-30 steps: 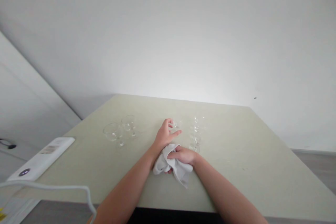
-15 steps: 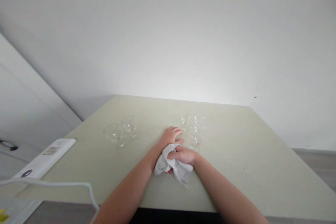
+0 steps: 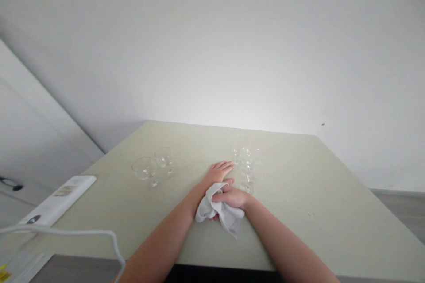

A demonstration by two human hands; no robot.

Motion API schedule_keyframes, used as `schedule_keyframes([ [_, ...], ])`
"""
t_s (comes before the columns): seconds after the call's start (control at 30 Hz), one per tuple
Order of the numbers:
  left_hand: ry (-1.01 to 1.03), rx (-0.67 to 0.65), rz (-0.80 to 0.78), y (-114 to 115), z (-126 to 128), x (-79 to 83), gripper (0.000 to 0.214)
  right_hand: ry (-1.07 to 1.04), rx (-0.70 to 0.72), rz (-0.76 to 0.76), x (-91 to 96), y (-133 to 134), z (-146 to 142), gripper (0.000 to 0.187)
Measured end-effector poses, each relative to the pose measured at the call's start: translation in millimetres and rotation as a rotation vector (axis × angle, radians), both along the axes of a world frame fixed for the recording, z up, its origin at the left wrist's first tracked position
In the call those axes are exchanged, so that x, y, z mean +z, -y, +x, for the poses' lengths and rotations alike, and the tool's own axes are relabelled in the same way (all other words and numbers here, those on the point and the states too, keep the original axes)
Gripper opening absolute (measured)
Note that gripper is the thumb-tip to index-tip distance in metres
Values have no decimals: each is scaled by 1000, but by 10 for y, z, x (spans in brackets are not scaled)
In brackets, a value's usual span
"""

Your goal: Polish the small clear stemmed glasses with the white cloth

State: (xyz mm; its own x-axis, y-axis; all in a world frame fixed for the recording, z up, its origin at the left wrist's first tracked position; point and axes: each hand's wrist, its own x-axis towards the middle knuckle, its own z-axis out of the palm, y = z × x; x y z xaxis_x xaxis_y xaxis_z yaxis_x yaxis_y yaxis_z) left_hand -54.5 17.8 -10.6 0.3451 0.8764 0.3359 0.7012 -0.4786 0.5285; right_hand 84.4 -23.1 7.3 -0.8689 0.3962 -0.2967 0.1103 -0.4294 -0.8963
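Observation:
My left hand [image 3: 219, 171] reaches forward low over the table, its fingers stretched out toward the right. Its fingertips are at the left edge of a cluster of small clear stemmed glasses [image 3: 247, 174]; whether they touch the nearest one I cannot tell. Closer to me, my right hand [image 3: 234, 196] is closed around a crumpled white cloth [image 3: 229, 220], which hangs down below the fingers and lies against my left wrist. The glasses in the cluster overlap, so their outlines are hard to separate.
Two larger clear wine glasses [image 3: 143, 169] stand on the left of the pale table [image 3: 299, 212]. A white power strip-like box [image 3: 63, 199] lies along the left edge, with a white cable [image 3: 79, 232] in the foreground. A white wall [image 3: 232, 53] rises behind the table.
My left hand has shifted slightly right. A glass at the back of the cluster appears slightly further right too. My right hand and the cloth have hardly moved.

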Motion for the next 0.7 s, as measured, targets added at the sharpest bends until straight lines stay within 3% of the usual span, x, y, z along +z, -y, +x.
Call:
schedule_keyframes([
  [0.1, -46, 31, -3, 17, 5, 39, 51, -3, 0, 16, 2, 3, 0, 41],
  [0.2, -115, 150, 94, 94, -24, 212, 46, -39, 39, 16, -4, 6, -3, 40],
  [0.37, -143, 568, 447, 353, -248, 731, 35, -71, 91, -28, -30, -4, -20, 41],
  [0.47, -121, 804, 547, 476, -428, 972, 36, -74, 84, -36, -45, -10, -19, 41],
  [0.57, -122, 921, 566, 503, -550, 1040, 39, -82, 86, -39, -46, -12, -4, 40],
  [0.7, -170, 936, 519, 453, -589, 970, 41, -84, 85, -50, -32, -11, 11, 41],
])
